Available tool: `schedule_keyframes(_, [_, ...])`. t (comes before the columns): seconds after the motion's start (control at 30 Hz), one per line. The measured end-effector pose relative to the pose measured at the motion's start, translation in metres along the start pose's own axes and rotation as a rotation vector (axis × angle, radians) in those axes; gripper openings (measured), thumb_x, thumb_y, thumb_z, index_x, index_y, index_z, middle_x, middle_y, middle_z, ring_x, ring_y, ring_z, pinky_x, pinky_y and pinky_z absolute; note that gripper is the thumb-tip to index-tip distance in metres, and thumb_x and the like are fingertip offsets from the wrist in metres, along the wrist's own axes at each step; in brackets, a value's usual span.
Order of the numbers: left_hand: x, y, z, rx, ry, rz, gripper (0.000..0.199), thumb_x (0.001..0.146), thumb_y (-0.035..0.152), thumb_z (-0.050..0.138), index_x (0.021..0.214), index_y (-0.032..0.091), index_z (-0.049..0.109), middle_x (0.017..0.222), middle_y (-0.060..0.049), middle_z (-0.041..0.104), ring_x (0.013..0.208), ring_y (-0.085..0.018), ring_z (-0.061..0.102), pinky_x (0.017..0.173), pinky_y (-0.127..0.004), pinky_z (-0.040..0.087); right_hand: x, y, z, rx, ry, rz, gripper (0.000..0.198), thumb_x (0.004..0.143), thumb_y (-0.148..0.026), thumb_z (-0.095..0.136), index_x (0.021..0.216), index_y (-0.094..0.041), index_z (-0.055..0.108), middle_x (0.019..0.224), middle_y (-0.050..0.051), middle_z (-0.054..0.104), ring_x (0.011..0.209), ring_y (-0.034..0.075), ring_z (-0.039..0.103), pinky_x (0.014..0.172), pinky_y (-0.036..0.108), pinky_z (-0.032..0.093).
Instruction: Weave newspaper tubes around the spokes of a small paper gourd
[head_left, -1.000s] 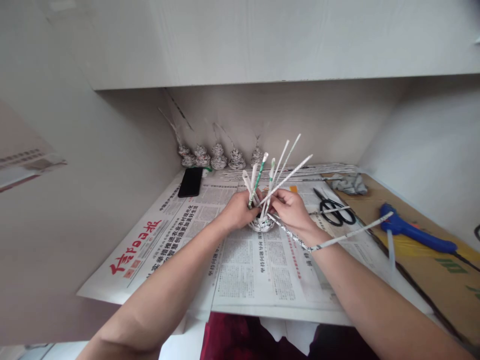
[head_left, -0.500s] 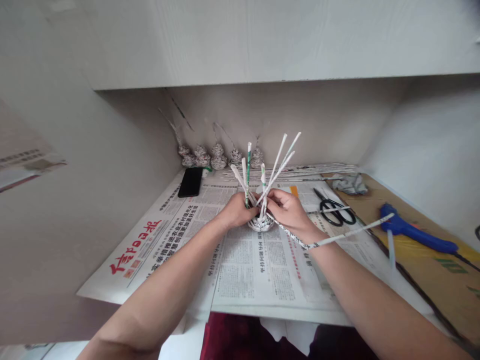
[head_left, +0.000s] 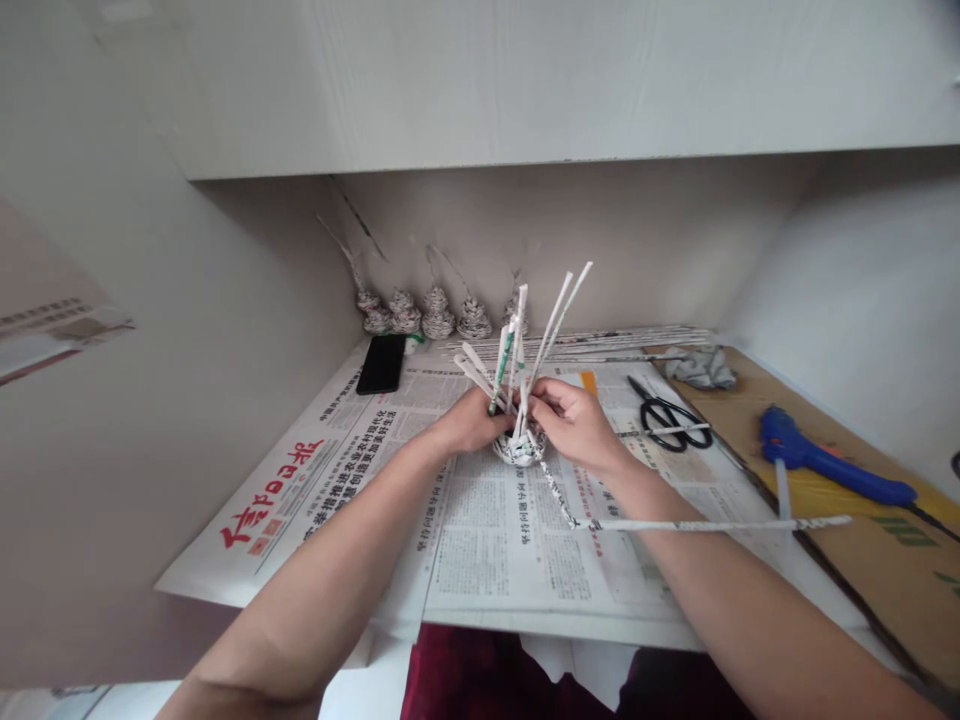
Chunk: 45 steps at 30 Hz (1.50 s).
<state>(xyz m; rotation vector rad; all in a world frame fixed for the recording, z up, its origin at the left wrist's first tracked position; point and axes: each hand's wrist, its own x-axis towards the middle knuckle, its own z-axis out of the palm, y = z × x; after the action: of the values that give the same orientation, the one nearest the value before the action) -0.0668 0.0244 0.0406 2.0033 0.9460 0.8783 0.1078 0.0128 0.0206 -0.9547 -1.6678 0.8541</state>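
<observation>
A small woven paper basket (head_left: 519,450) sits low over the newspaper, with several rolled-paper stakes (head_left: 553,315) standing up and fanning out of it. On its left side my left hand (head_left: 480,420) is closed round the rim and the stake bases, thumb pressed inward. From the right my right hand (head_left: 574,420) pinches at the stakes near the rim. A long paper strand (head_left: 697,524) trails from the basket's front, bends, and runs right across my right forearm. The fingertips of both hands are partly hidden behind the stakes.
Newspaper (head_left: 375,480) covers the table. Black scissors (head_left: 671,422) and a blue glue gun (head_left: 832,465) lie right, the gun on cardboard (head_left: 847,540). Behind are a phone (head_left: 381,364), several woven gourd shapes (head_left: 438,315), paper rods (head_left: 600,345) and a crumpled grey wad (head_left: 703,368). A cabinet (head_left: 525,90) overhangs.
The stakes have shifted and turned, with the green one now leaning. The long strand has swung down toward me and lies flatter. Both hands stay at the basket.
</observation>
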Motion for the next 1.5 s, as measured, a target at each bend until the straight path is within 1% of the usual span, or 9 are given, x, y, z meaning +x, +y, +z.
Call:
schedule_keyframes(0.17, [0.001, -0.002, 0.001, -0.021, -0.007, -0.005, 0.026, 0.073, 0.009, 0.06, 0.096, 0.013, 0.07, 0.098, -0.004, 0.074, 0.094, -0.02, 0.066, 0.092, -0.032, 0.05, 0.0, -0.004, 0.0, 0.04, 0.001, 0.028, 0.016, 0.084, -0.035, 0.058, 0.079, -0.02, 0.06, 0.069, 0.0, 0.063, 0.058, 0.013, 0.056, 0.055, 0.024, 0.045])
schedule_keyframes(0.3, [0.002, -0.006, 0.003, -0.047, -0.011, 0.023, 0.029, 0.073, 0.008, 0.06, 0.1, 0.013, 0.069, 0.104, -0.005, 0.073, 0.104, -0.022, 0.064, 0.096, -0.033, 0.048, 0.001, -0.007, 0.001, 0.106, 0.016, 0.072, 0.015, 0.082, -0.035, 0.059, 0.079, -0.02, 0.058, 0.065, -0.001, 0.062, 0.051, 0.011, 0.053, 0.05, 0.023, 0.044])
schedule_keyframes(0.5, [0.002, -0.004, 0.006, -0.002, -0.02, 0.027, 0.03, 0.076, 0.009, 0.058, 0.104, 0.013, 0.068, 0.109, -0.006, 0.071, 0.108, -0.021, 0.062, 0.096, -0.032, 0.048, 0.001, -0.004, 0.002, 0.029, 0.076, 0.021, 0.012, 0.082, -0.031, 0.059, 0.08, -0.02, 0.061, 0.067, 0.0, 0.065, 0.059, 0.014, 0.059, 0.055, 0.024, 0.045])
schedule_keyframes(0.63, [0.0, -0.002, 0.004, 0.077, -0.07, 0.045, 0.022, 0.081, 0.014, 0.054, 0.097, 0.013, 0.07, 0.104, -0.005, 0.071, 0.098, -0.02, 0.063, 0.094, -0.031, 0.048, 0.001, -0.001, 0.002, 0.039, 0.095, 0.004, 0.011, 0.082, -0.031, 0.059, 0.08, -0.021, 0.062, 0.068, 0.001, 0.066, 0.061, 0.015, 0.061, 0.057, 0.025, 0.047])
schedule_keyframes(0.77, [-0.002, 0.001, -0.001, 0.138, -0.169, 0.04, 0.022, 0.085, 0.02, 0.05, 0.09, 0.013, 0.071, 0.089, -0.004, 0.071, 0.084, -0.017, 0.063, 0.083, -0.027, 0.05, 0.001, -0.003, 0.003, 0.072, 0.1, 0.067, 0.01, 0.079, -0.032, 0.063, 0.078, -0.021, 0.061, 0.06, -0.002, 0.062, 0.048, 0.013, 0.055, 0.046, 0.023, 0.043])
schedule_keyframes(0.9, [-0.003, 0.003, -0.004, 0.121, -0.193, 0.043, 0.023, 0.086, 0.022, 0.049, 0.089, 0.013, 0.071, 0.086, -0.002, 0.071, 0.084, -0.015, 0.062, 0.082, -0.025, 0.05, 0.001, -0.009, 0.005, 0.137, 0.111, 0.126, 0.014, 0.076, -0.033, 0.065, 0.074, -0.021, 0.058, 0.057, -0.003, 0.059, 0.042, 0.011, 0.051, 0.041, 0.023, 0.041])
schedule_keyframes(1.1, [0.001, -0.001, 0.0, 0.11, -0.151, 0.035, 0.022, 0.084, 0.029, 0.056, 0.086, 0.014, 0.072, 0.084, -0.002, 0.071, 0.084, -0.017, 0.063, 0.084, -0.026, 0.05, 0.0, -0.011, 0.008, 0.194, 0.135, 0.139, 0.015, 0.075, -0.035, 0.064, 0.071, -0.023, 0.057, 0.055, -0.003, 0.058, 0.042, 0.012, 0.049, 0.041, 0.024, 0.04])
schedule_keyframes(1.33, [0.001, 0.003, 0.004, 0.088, -0.119, 0.015, 0.016, 0.081, 0.024, 0.06, 0.083, 0.015, 0.073, 0.076, -0.002, 0.071, 0.081, -0.017, 0.064, 0.083, -0.027, 0.051, -0.001, -0.01, 0.008, 0.18, 0.121, 0.111, 0.015, 0.077, -0.036, 0.064, 0.074, -0.023, 0.058, 0.06, -0.002, 0.061, 0.047, 0.013, 0.052, 0.047, 0.026, 0.043])
schedule_keyframes(1.5, [0.002, -0.004, 0.01, 0.08, 0.067, 0.042, 0.017, 0.079, 0.017, 0.058, 0.088, 0.015, 0.072, 0.087, -0.003, 0.073, 0.087, -0.018, 0.065, 0.087, -0.028, 0.05, 0.003, -0.012, 0.0, 0.131, 0.153, 0.09, 0.02, 0.08, -0.041, 0.062, 0.086, -0.022, 0.059, 0.069, -0.001, 0.065, 0.048, 0.012, 0.053, 0.047, 0.025, 0.041])
